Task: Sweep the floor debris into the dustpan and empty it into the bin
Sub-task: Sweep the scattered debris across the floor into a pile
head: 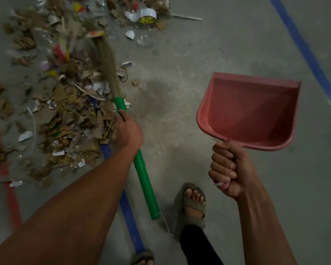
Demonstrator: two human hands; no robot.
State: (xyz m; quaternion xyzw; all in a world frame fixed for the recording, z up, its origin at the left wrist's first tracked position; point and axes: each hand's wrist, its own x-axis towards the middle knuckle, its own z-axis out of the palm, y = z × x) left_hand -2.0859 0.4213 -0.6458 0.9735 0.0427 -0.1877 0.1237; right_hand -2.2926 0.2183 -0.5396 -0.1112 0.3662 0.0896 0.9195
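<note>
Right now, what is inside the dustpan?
Nothing visible: the dustpan, held up off the floor by the right hand, shows bare red plastic. The debris lies on the floor.

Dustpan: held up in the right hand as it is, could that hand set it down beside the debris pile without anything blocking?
Probably yes. The right hand grips the dustpan above bare floor, right of the debris.

Head-worn view, facing steeply down, near floor (180, 92)
</note>
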